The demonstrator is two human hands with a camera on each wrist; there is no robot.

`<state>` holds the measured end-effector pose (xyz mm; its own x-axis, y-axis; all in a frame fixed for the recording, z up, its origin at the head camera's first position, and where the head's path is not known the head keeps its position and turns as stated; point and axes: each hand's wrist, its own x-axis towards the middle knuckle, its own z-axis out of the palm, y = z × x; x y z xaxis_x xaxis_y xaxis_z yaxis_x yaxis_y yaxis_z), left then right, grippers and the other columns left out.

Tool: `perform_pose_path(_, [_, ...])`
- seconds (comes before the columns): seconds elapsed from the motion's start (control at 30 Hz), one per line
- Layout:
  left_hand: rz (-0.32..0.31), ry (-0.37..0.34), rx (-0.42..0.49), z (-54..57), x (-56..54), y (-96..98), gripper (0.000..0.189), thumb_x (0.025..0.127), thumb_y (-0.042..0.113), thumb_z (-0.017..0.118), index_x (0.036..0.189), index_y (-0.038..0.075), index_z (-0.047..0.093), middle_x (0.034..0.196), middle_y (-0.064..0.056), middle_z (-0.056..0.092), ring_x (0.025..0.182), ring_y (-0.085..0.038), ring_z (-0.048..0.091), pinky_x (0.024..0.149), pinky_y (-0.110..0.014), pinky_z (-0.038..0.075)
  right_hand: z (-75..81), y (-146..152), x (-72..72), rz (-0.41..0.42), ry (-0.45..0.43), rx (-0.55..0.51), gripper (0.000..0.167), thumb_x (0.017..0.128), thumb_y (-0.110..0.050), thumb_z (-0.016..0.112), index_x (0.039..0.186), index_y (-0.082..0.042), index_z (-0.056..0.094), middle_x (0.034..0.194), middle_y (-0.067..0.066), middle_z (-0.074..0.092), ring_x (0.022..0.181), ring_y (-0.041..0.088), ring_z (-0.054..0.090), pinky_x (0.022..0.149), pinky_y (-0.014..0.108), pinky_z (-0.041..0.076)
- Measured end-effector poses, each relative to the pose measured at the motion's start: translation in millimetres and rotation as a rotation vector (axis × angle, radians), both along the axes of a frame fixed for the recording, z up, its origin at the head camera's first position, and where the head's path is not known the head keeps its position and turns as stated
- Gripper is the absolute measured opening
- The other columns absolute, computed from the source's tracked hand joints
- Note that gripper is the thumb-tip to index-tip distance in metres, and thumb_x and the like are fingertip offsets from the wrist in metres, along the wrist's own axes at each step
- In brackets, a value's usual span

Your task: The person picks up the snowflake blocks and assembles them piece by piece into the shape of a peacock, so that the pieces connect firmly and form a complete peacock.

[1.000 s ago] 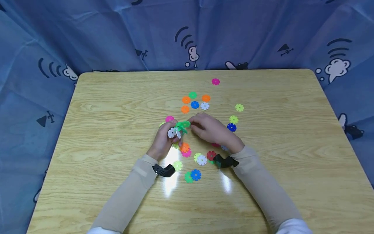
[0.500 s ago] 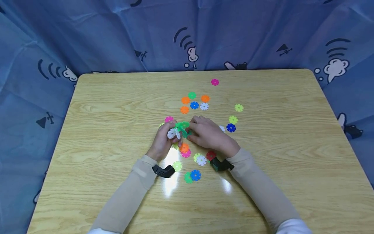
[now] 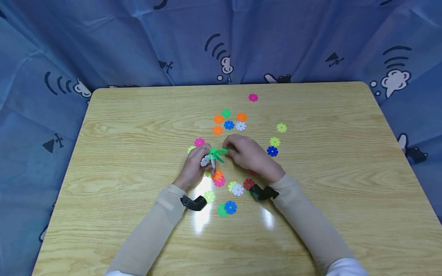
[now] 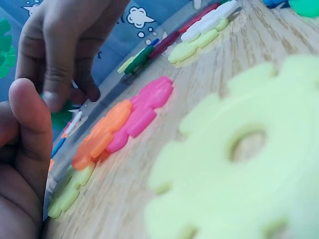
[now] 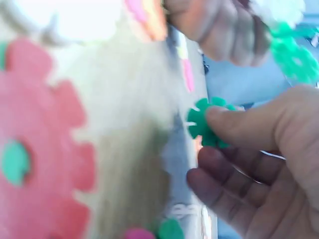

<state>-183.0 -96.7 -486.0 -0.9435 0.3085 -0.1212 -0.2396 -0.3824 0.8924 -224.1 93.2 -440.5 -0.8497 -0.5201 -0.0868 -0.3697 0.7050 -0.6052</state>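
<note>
My left hand (image 3: 193, 168) holds a cluster of joined plastic snowflake discs (image 3: 215, 154), green and white, above the middle of the table. Just right of it, my right hand (image 3: 250, 153) pinches a single green notched disc (image 5: 199, 122) between thumb and fingers, plainest in the right wrist view. There the cluster's green part (image 5: 297, 60) hangs apart from that disc, by the blurred left hand (image 5: 227, 32). In the left wrist view the right hand (image 4: 75, 50) reaches down from above, while most of the cluster is out of frame.
Loose discs lie scattered over the wooden table (image 3: 138, 153). An orange disc (image 3: 217, 175) overlaps a pink disc (image 3: 219, 181) below the hands. Behind are a blue disc (image 3: 229, 125) and several others; a dark blue disc (image 3: 272, 151) lies right. A blue curtain (image 3: 193, 46) borders the table.
The right hand came in to the cluster with the green disc half a second ago, and has since shifted slightly up and right. The cluster has turned a little in the left hand.
</note>
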Motion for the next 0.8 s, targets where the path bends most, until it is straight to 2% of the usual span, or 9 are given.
perform_pose_path(0.13, [-0.026,0.025,-0.019,-0.7,0.5,0.0,0.025,0.096,0.015,0.040,0.072,0.011,0.041,0.058,0.004,0.037,0.051,-0.014,0.035,0.049,-0.025,0.049,8.1,8,-3.5,-0.099,-0.092,-0.228,0.009,0.099,-0.009,0.064,0.106,-0.007,0.069,0.100,0.010,0.071,0.087,0.023,0.061,0.077,0.032,0.052])
perform_pose_path(0.27, [-0.049,0.036,-0.021,-1.2,0.7,-0.2,0.026,0.096,0.015,0.039,0.070,0.012,0.039,0.058,0.005,0.037,0.052,-0.014,0.034,0.050,-0.024,0.050,12.5,12,-4.3,-0.080,-0.173,-0.366,0.010,0.100,-0.009,0.062,0.107,-0.008,0.070,0.099,0.011,0.070,0.089,0.024,0.060,0.076,0.029,0.050])
perform_pose_path(0.6, [-0.066,0.043,-0.042,-3.2,0.5,-0.9,0.026,0.095,0.015,0.040,0.070,0.012,0.040,0.058,0.001,0.036,0.051,-0.014,0.037,0.050,-0.025,0.049,12.8,10,-2.6,0.028,-0.182,-0.411,0.009,0.099,-0.004,0.062,0.103,-0.006,0.070,0.102,0.013,0.069,0.093,0.022,0.060,0.081,0.033,0.052])
perform_pose_path(0.8, [-0.070,0.053,-0.057,-2.8,0.3,-1.0,0.024,0.095,0.015,0.040,0.071,0.011,0.041,0.059,0.003,0.037,0.051,-0.013,0.037,0.050,-0.025,0.049,13.6,9,-2.3,0.057,-0.169,-0.410,0.009,0.098,-0.003,0.063,0.102,-0.004,0.070,0.100,0.012,0.070,0.091,0.022,0.061,0.081,0.032,0.054])
